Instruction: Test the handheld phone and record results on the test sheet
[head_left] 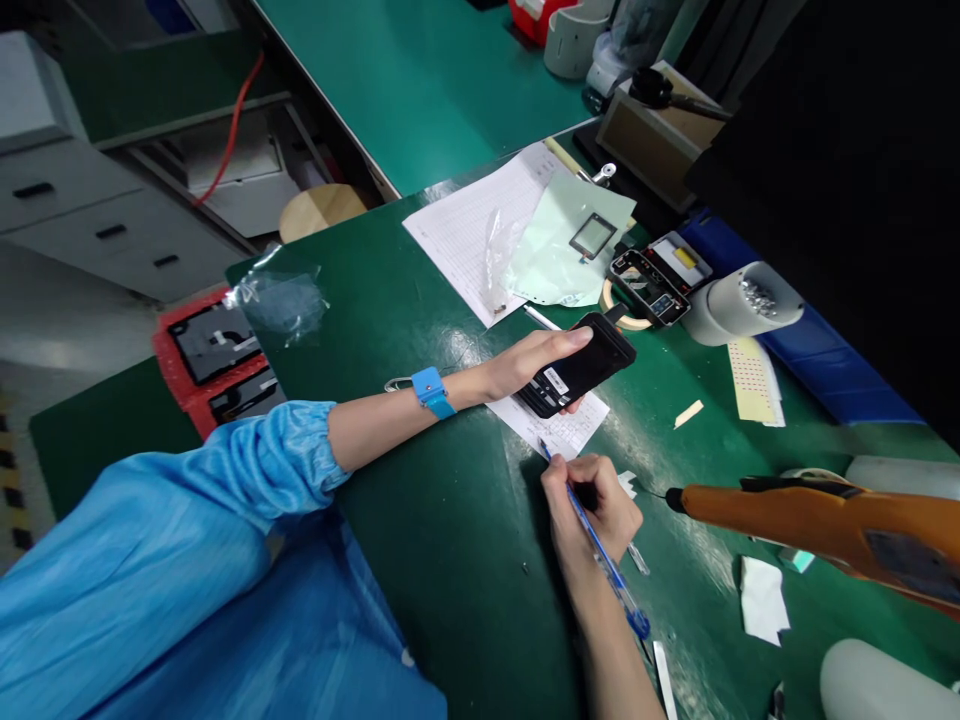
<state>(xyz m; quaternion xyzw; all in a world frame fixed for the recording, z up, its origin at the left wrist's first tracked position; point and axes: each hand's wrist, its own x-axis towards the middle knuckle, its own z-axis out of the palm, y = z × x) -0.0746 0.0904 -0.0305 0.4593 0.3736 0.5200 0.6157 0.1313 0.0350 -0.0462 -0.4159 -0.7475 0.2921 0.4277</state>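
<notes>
My left hand (517, 368) pinches the phone (592, 360), thumb on the upper face, fingertips showing under the lower edge; phone sits just right of frame centre, tilted, black and slab-shaped, white label on it. My right hand (596, 505), lower right of centre, has its fingers closed around a slim blue pen (600, 545); tip is at the edge of the paper slip (577, 425) under the phone, can't tell if touching.

Containers: white cup (705, 318), right of frame, round, smooth, small shiny metal bits (759, 296) at its mouth. Left of it, an opened case (651, 285), dark, hard, rectangular, parts showing inside. Red tray (174, 365), left of frame, dark flat panels (214, 340) in it. Clear bag (285, 300), upper left of centre, crumpled thin plastic, contents unclear. Boxy brown carton (641, 150), upper right, contents hidden.

Other materials: pale green sheet (551, 255), upper right of centre, small framed screen (592, 236) lying on it; white gridded form (457, 230) partly underneath. Orange driver (810, 520), right edge, long, rounded, dark nose. Worktop (450, 560) green, smooth, glossy. Blue strap (429, 390) around my left wrist.
</notes>
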